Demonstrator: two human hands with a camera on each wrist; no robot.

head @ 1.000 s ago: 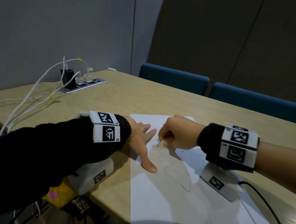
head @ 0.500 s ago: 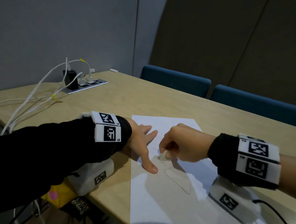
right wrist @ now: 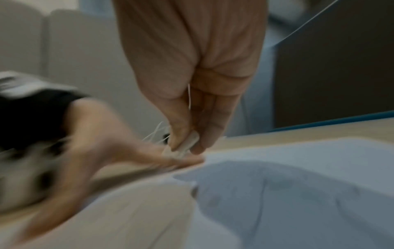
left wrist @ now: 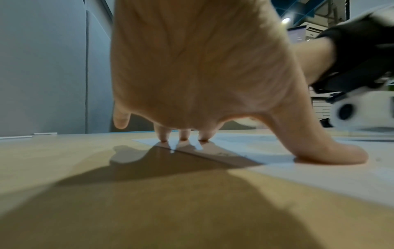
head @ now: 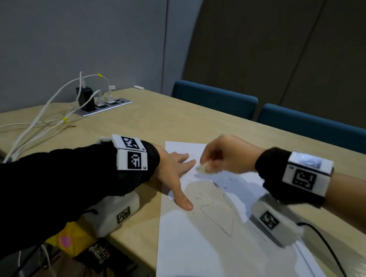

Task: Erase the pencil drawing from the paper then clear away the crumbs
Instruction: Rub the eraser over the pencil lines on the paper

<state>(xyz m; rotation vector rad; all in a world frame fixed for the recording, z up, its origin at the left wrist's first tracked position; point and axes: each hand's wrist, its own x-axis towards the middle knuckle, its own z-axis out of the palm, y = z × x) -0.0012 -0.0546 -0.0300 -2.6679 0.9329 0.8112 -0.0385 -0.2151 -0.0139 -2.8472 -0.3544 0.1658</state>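
A white sheet of paper [head: 203, 251] lies on the wooden table with a thin pencil outline [head: 220, 220] near its middle. My left hand [head: 176, 174] lies spread flat on the paper's left edge, thumb and fingertips [left wrist: 183, 137] pressing it down. My right hand [head: 225, 155] hovers just past the left fingers and pinches a small white eraser [head: 201, 168] between thumb and fingers; the right wrist view shows the eraser [right wrist: 187, 143] the same way, blurred. A few dark crumbs [head: 228, 181] lie on the paper under the right wrist.
A power strip [head: 105, 107] with a black charger and white cables [head: 40, 126] sits at the table's far left. Two blue chair backs [head: 214, 97] stand behind the far edge. A black cable [head: 331, 252] trails from the right wrist unit across the paper's right side.
My right hand with the eraser has moved up and away from the drawing, towards the far end of the paper. The left hand has stayed pressed on the sheet.
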